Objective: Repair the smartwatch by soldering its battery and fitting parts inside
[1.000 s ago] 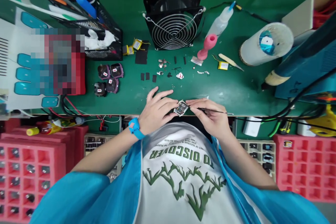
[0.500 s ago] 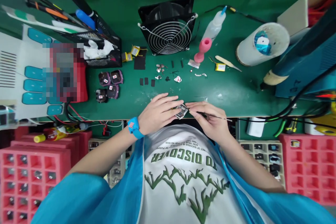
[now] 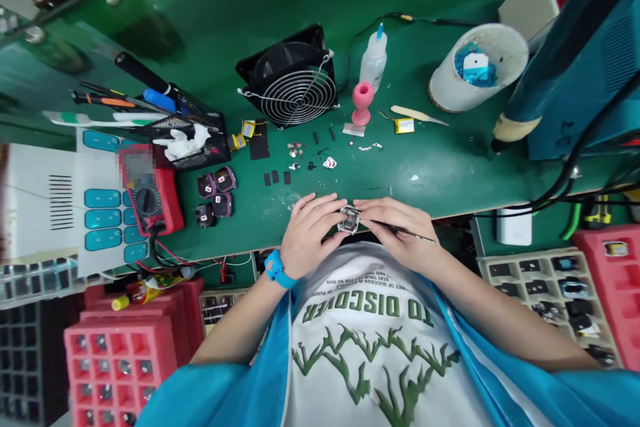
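Note:
At the bench's near edge, my left hand (image 3: 316,232) pinches a small open watch case (image 3: 349,220) with pale edges and electronic parts inside. Its fingers lie over the case's left side and partly hide it. My right hand (image 3: 406,232) is closed round slim dark tweezers (image 3: 400,229), which slant across the palm. Their inner end meets the right side of the case, where fingers hide the exact contact. Beyond the hands lie several small black pads (image 3: 275,177), a cluster of tiny metal parts (image 3: 296,149) and a small white-and-red piece (image 3: 329,163).
Several purple-black watch cases (image 3: 223,205) and a red multimeter (image 3: 150,193) lie left. A fan (image 3: 300,97), white bottle (image 3: 373,60), pink stand (image 3: 363,104), yellow battery (image 3: 405,125) and light-handled tool (image 3: 413,113) are farther back. A white tub (image 3: 445,83) stands right, near thick cables (image 3: 570,170).
The view has turned and shifted, so the bench looks tilted. Both hands still hold the watch case and tweezers; the case has turned slightly between the fingers.

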Demonstrator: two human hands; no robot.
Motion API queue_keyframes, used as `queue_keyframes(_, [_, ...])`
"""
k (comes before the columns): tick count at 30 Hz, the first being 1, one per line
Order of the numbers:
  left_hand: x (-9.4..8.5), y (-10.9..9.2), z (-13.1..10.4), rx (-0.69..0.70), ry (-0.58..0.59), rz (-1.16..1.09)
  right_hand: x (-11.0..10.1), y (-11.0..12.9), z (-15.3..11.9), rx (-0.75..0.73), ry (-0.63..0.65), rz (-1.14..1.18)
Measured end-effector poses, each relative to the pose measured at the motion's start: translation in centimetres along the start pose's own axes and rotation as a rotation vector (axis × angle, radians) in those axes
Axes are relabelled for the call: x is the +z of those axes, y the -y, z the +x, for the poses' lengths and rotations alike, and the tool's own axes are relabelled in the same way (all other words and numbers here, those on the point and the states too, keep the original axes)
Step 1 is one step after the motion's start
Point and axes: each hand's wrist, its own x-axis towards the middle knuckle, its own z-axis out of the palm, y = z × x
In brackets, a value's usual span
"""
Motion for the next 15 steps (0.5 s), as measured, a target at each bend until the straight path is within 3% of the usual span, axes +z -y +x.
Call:
queue_keyframes(9, [-0.4, -0.2, 0.8, -0.053, 0.044, -0.019, -0.4, -0.1, 0.2, 0.112, -0.003, 0.118])
queue_keyframes(15, [0.3, -1.5, 0.8, -0.249, 0.109, 0.328, 0.1, 0.0, -0.3, 0.095, -0.019, 0.128])
